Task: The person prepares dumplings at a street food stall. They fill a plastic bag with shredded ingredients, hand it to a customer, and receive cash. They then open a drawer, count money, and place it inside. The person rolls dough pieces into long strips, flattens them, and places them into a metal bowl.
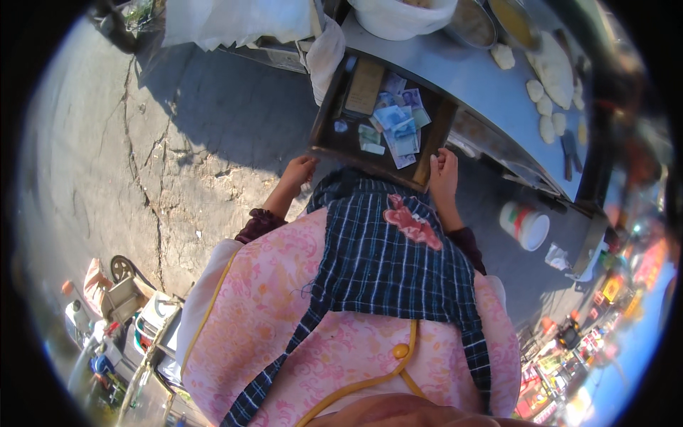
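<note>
A dark wooden drawer (421, 179) is pulled out from under the counter in front of my waist. My left hand (300, 172) is at its front left corner, with curled fingers against the edge. On the opposite side, my right hand (445, 168) has its thumb and fingers at the front right corner. Loose banknotes (397, 123), mostly blue, purple and green, lie in an untidy pile inside. A brown cardboard piece (364, 86) bearing writing rests at the drawer's back left, and a small folded green note (370, 135) lies nearer the front.
The metal counter (427, 66) holds a white tub (403, 18), metal basins (469, 24), pale dough pieces (545, 105) and a dark tool (571, 152). A white bucket (525, 225) stands on the ground at right. A white cloth (324, 58) hangs by the drawer. Carts (155, 320) stand behind left.
</note>
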Tool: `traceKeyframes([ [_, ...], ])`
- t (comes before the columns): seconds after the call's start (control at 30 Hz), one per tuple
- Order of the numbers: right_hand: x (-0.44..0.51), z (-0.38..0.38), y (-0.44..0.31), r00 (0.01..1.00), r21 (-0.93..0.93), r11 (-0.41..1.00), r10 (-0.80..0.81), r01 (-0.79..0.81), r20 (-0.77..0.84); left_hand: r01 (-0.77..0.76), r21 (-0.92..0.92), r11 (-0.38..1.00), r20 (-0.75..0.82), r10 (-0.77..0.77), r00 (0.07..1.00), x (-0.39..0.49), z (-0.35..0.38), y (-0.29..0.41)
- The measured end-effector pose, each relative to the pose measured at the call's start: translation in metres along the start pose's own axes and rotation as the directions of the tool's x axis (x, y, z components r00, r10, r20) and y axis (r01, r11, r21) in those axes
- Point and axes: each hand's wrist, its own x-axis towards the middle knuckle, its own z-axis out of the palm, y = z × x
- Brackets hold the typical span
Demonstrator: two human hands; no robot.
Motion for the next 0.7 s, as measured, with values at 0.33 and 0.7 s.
traceKeyframes([
  [0.33, -0.067, 0.001, 0.093, 0.923, 0.121, 0.919, 0.356, -0.374, 0.144, 0.008, 0.089, 0.996, 0.038, -0.012, 0.999, -0.005, 0.01, 0.022],
  [0.7, -0.024, 0.007, 0.086, 0.911, 0.351, 0.841, 0.367, -0.411, 0.186, 0.039, 0.205, 0.978, 0.091, -0.059, 0.994, 0.0, 0.01, 0.044],
])
